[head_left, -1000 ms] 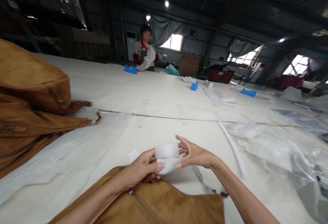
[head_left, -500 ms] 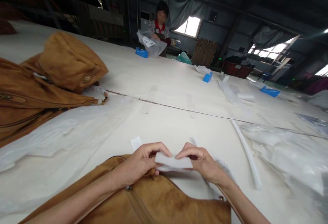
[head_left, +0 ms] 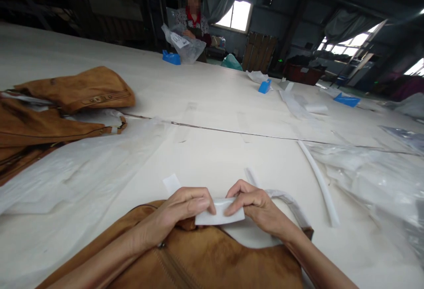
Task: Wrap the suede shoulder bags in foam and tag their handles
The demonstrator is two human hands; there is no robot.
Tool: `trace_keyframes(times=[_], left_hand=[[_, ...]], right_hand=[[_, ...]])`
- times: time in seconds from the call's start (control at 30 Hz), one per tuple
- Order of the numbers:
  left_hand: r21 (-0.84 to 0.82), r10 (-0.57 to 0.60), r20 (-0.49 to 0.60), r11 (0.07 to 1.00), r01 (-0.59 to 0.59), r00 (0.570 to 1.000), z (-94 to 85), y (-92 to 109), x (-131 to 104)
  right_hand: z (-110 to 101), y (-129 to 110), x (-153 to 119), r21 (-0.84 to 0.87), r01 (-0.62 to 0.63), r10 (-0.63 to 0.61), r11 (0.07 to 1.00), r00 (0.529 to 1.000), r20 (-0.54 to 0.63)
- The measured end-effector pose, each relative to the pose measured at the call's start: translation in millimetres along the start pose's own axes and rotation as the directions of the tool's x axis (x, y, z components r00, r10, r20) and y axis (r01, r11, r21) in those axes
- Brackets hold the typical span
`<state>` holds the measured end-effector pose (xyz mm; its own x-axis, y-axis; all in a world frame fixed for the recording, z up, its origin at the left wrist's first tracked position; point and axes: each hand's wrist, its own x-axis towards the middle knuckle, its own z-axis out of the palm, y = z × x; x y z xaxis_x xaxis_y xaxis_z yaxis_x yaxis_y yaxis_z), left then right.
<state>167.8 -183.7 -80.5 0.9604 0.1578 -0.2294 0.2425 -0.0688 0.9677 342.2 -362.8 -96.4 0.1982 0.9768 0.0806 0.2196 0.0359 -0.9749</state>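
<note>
A brown suede-like handbag [head_left: 228, 258] with a zip lies right in front of me. Above its top edge, a short piece of white foam sheet [head_left: 220, 215] is pinched between both hands. My left hand [head_left: 185, 205] grips its left end, close to a brown strap part mostly hidden by the fingers. My right hand [head_left: 256, 205] presses on the right end with thumb and fingers. A white-wrapped handle [head_left: 293, 203] curves behind my right hand and meets the bag on the right. One small white piece [head_left: 172, 184] lies just beyond my left hand.
More brown bags [head_left: 92, 88] lie on thin plastic sheeting [head_left: 76, 170] at the left. A white foam tube [head_left: 321, 187] and crumpled clear plastic [head_left: 374, 178] are at the right. Blue tape dispensers [head_left: 265, 86] stand farther back. Across the table, a person [head_left: 192, 24] holds a plastic bag.
The foam piece has tilted so its broad face shows, and my left fingers have folded over its end. The far brown bag on the left has sunk flatter. My view has shifted slightly.
</note>
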Motion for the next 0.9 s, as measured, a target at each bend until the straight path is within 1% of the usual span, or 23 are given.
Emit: trace_keyframes(times=[0.1,0.23,0.3,0.43,0.47,0.53,0.57,0.6,0.63,0.67,0.7,0.73,0.8,0.83,0.87,0.9], left_hand=[[0.003,-0.022,-0.044,1.000,0.022,0.999,4.3,-0.5,3.4],[-0.033,-0.012,-0.081,0.999,0.009,0.997,6.2,0.0,7.1],[-0.004,-0.045,-0.048,0.999,0.045,0.998,4.0,1.8,10.5],[0.077,-0.133,0.074,0.989,0.127,0.988,0.8,7.5,19.5],[0.075,-0.133,0.082,0.989,0.127,0.988,1.2,8.5,21.2],[0.078,-0.106,0.063,0.992,0.101,0.992,2.8,9.6,23.1],[0.093,-0.088,0.042,0.992,0.084,0.995,3.7,9.7,23.4],[0.109,-0.069,0.012,0.992,0.067,0.998,4.4,9.9,23.7],[0.120,-0.051,-0.020,0.991,0.053,0.998,4.6,10.4,24.0],[0.121,-0.030,-0.054,0.992,0.036,0.998,4.4,11.7,24.4],[0.113,-0.005,-0.084,0.993,0.015,0.996,3.8,14.0,25.1],[0.102,0.025,-0.106,0.995,-0.014,0.994,3.1,17.6,26.0],[0.102,0.091,-0.119,0.992,-0.079,0.989,2.8,28.6,27.3],[0.120,0.124,-0.115,0.987,-0.110,0.986,3.7,35.7,27.3],[0.147,0.154,-0.109,0.980,-0.138,0.982,5.7,43.1,26.6],[0.172,0.183,-0.102,0.971,-0.163,0.978,8.9,50.4,25.2]], right_hand=[[-0.9,-1.1,3.4,-0.026,0.032,-0.033,0.999,0.999,-0.025],[-2.7,-5.5,9.5,-0.072,0.068,-0.071,0.995,0.997,-0.040],[-2.6,-5.4,13.7,-0.103,0.091,-0.096,0.990,0.994,-0.042],[-4.2,-5.5,23.0,-0.181,0.116,-0.127,0.977,0.991,-0.051],[-5.9,-8.0,24.0,-0.193,0.112,-0.122,0.975,0.992,-0.043],[-10.8,-17.4,21.5,-0.199,0.117,-0.130,0.973,0.990,-0.054],[-13.5,-23.4,17.7,-0.192,0.134,-0.155,0.972,0.983,-0.098],[-15.6,-29.6,12.2,-0.179,0.150,-0.182,0.972,0.966,-0.183],[-16.7,-35.0,5.4,-0.155,0.148,-0.188,0.977,0.938,-0.291],[-16.0,-39.2,-2.1,-0.111,0.121,-0.155,0.986,0.908,-0.390],[-13.4,-41.8,-9.6,-0.044,0.066,-0.079,0.997,0.891,-0.447],[-8.6,-42.8,-16.4,0.041,-0.014,0.031,0.999,0.892,-0.452],[6.2,-41.9,-25.0,0.208,-0.176,0.241,0.962,0.904,-0.353],[15.0,-41.4,-26.0,0.277,-0.208,0.291,0.938,0.907,-0.305],[23.5,-41.8,-24.7,0.339,-0.194,0.300,0.921,0.907,-0.295],[31.3,-43.5,-21.4,0.395,-0.142,0.282,0.907,0.904,-0.321]])
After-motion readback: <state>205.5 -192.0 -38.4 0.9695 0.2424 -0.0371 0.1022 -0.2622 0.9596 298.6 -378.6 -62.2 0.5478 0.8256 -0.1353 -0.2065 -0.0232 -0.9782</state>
